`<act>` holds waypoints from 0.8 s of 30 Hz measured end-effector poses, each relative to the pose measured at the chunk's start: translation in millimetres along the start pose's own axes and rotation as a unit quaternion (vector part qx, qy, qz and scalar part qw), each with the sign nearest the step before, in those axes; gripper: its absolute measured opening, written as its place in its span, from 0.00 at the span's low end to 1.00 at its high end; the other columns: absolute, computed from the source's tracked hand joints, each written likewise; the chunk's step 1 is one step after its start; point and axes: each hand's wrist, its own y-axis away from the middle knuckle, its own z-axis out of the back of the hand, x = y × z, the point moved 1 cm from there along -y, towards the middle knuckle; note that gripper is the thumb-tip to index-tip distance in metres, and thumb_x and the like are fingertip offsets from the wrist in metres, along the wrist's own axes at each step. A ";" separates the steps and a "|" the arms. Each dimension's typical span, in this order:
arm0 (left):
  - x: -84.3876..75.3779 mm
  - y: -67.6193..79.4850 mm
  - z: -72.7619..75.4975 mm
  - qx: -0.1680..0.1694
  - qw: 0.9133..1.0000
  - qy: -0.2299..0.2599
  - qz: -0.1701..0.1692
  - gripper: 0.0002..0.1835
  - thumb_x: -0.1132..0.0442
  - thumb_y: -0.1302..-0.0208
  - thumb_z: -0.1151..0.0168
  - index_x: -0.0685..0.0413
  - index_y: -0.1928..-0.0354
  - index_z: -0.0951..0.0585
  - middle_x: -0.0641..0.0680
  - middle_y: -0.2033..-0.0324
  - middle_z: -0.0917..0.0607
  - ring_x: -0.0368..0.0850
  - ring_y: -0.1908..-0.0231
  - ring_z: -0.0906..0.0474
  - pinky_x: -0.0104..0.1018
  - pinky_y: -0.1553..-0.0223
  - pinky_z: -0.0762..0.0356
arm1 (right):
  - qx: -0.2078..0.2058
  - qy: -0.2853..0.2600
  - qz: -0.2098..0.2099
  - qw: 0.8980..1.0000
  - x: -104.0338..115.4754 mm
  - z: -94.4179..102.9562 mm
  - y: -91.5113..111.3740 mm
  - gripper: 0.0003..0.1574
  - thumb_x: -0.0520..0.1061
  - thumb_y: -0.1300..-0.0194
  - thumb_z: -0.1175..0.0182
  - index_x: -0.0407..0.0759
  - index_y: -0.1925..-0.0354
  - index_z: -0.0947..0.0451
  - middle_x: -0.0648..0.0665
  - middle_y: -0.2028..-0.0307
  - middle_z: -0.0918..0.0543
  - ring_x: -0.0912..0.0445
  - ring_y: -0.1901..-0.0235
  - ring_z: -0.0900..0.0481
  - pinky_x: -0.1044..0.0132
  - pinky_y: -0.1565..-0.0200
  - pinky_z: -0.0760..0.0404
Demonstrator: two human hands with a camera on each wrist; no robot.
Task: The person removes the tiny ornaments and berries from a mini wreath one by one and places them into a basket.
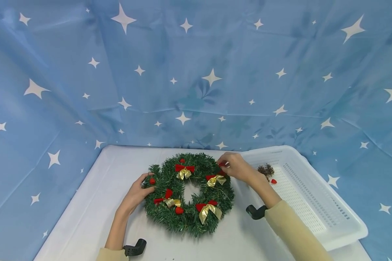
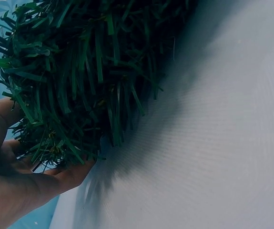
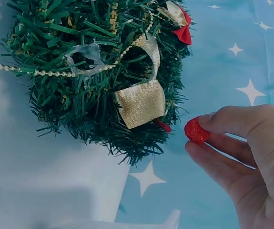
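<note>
Gripping the green wreath [image 1: 205, 192] at its left edge, left hand [image 1: 135, 194], fingers curled round greenery. Wreath sits on white table [image 1: 88, 217], bows [image 1: 184, 173] set about the ring. Right hand [image 1: 237, 167], upper right, pinches red berry [image 3: 196, 130] just beside it. Farther right, white basket [image 1: 300, 206] holding pinecones [image 1: 266, 170].

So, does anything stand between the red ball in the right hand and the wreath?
Nothing visible does: in the right wrist view, only open space shows between the red ball, pinched in the right hand, and the wreath.
</note>
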 end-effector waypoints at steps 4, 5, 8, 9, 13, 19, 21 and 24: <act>0.1 0.2 0.0 -0.001 1.000 0.003 0.003 0.32 0.62 0.26 0.41 0.49 0.24 0.36 0.66 0.19 0.52 0.71 0.22 0.54 0.50 0.50 0.32 | -0.020 0.001 0.019 1.000 -1.7 2.7 2.6 0.08 0.26 0.40 0.34 0.29 0.60 0.15 0.37 0.63 0.13 0.46 0.64 0.12 0.61 0.61 0.13; 0.0 0.2 0.0 -0.001 1.000 0.004 0.003 0.31 0.62 0.26 0.41 0.49 0.24 0.36 0.66 0.19 0.52 0.70 0.22 0.53 0.49 0.51 0.33 | -0.023 0.001 0.021 1.000 -2.1 3.7 3.7 0.08 0.25 0.40 0.34 0.29 0.61 0.15 0.37 0.63 0.13 0.46 0.64 0.12 0.61 0.62 0.13; 0.0 -0.2 0.1 -0.001 1.000 0.007 0.003 0.31 0.62 0.26 0.41 0.49 0.24 0.36 0.65 0.19 0.53 0.69 0.23 0.50 0.48 0.52 0.33 | -0.032 0.007 0.023 0.999 -3.3 7.4 6.4 0.08 0.25 0.40 0.34 0.31 0.62 0.14 0.37 0.63 0.13 0.47 0.65 0.12 0.61 0.62 0.13; 0.1 -0.4 0.2 -0.001 1.000 0.007 0.003 0.31 0.62 0.26 0.41 0.49 0.24 0.36 0.65 0.19 0.53 0.68 0.24 0.49 0.48 0.52 0.33 | -0.033 0.007 0.021 0.999 -3.4 9.2 7.4 0.08 0.26 0.40 0.34 0.31 0.62 0.14 0.38 0.63 0.13 0.47 0.65 0.12 0.61 0.62 0.13; -0.6 -0.9 -0.2 0.001 1.000 0.007 0.003 0.31 0.62 0.26 0.41 0.49 0.24 0.36 0.65 0.19 0.53 0.69 0.24 0.49 0.48 0.53 0.33 | -0.039 0.011 0.012 0.999 -5.5 15.2 13.3 0.08 0.26 0.40 0.33 0.33 0.62 0.14 0.38 0.64 0.13 0.47 0.65 0.12 0.60 0.63 0.13; -1.3 -0.1 0.0 0.004 1.000 0.008 0.006 0.32 0.62 0.26 0.41 0.49 0.23 0.37 0.65 0.19 0.53 0.71 0.25 0.46 0.47 0.54 0.32 | -0.037 0.018 -0.021 0.999 -11.1 22.3 22.6 0.07 0.27 0.39 0.32 0.33 0.61 0.14 0.39 0.63 0.12 0.47 0.64 0.11 0.61 0.63 0.13; -1.2 0.1 0.0 0.004 1.000 0.009 0.005 0.32 0.62 0.26 0.41 0.49 0.23 0.37 0.65 0.19 0.53 0.71 0.25 0.46 0.47 0.54 0.31 | -0.034 0.022 -0.036 0.999 -12.5 24.4 25.4 0.07 0.28 0.39 0.32 0.34 0.61 0.14 0.40 0.63 0.12 0.48 0.64 0.11 0.61 0.63 0.13; -0.6 -0.1 0.2 0.005 1.000 0.008 0.004 0.32 0.62 0.26 0.41 0.49 0.24 0.36 0.65 0.19 0.53 0.72 0.25 0.46 0.47 0.53 0.31 | -0.033 0.020 -0.052 0.998 -15.2 27.1 29.8 0.08 0.29 0.39 0.32 0.35 0.60 0.14 0.40 0.62 0.11 0.48 0.63 0.11 0.61 0.62 0.13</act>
